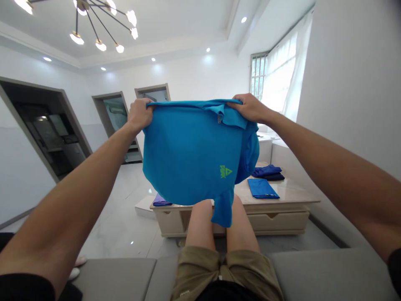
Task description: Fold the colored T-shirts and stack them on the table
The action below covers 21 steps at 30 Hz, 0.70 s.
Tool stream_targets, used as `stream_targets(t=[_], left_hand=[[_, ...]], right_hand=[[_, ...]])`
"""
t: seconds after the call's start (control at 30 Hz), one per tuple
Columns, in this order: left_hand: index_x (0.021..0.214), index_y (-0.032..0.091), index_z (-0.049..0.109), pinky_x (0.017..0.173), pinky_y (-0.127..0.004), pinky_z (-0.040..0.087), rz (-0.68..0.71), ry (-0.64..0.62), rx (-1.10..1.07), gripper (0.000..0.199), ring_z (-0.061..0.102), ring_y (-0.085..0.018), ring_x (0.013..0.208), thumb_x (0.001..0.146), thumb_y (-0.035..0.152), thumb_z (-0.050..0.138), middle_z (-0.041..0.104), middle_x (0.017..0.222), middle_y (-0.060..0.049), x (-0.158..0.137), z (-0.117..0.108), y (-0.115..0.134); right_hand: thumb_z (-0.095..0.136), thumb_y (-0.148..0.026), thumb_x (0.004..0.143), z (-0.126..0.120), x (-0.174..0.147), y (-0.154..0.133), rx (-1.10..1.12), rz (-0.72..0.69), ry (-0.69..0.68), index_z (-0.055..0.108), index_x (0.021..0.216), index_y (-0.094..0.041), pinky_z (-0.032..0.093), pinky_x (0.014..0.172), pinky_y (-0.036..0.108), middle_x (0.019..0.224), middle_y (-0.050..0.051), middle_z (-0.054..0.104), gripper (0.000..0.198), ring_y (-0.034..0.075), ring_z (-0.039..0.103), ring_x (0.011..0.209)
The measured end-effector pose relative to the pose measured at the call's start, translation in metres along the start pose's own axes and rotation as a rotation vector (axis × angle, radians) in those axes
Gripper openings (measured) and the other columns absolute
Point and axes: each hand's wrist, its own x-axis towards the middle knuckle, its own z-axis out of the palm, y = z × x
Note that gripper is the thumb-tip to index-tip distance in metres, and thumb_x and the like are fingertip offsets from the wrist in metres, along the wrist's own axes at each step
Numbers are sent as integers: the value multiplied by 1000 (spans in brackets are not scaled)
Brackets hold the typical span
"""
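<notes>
Found gripping, from tightly closed left hand point(140, 113) to tightly closed right hand point(249, 106), one bright-blue short-sleeved fabric shirt point(188, 154) by its upper edge — hung between and below both grips. Keep tension even; smooth the bunched fold point(222, 113) beside the right grip. Counted: below left grip, one purple folded cloth point(161, 201); below right grip, one flat blue folded cloth point(262, 188) and one dark-blue cloth pile point(267, 170) — impossible to count by layer.

Left hand point(140, 113), right hand point(250, 108): bare. Short black sleeves point(28, 286); black top point(224, 290) at lap. Khaki-brown shorts point(197, 267), loose-legged, hems above bare knees point(202, 213). Small pale lettering point(184, 293) on shorts' left leg.
</notes>
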Motion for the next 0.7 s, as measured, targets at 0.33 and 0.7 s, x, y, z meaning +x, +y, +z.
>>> stream_targets(t=[0.33,0.7], left_hand=[[143,20,70,109,-49,60,183,-568,-697,87,70,-38,130,69,59,98,75,141,-15,-104,95,64],[97,18,81,91,-46,67,-196,-279,-987,47,79,-35,105,64,46,99,84,101,-10,-104,137,94]], right_hand=[[90,-52,87,79,-13,-44,431,132,-206,72,93,-23,63,73,42,78,7,71,34,27,68,84],[91,-68,75,114,-214,6,299,278,84,56,147,-27,55,110,58,137,15,66,90,37,63,128]])
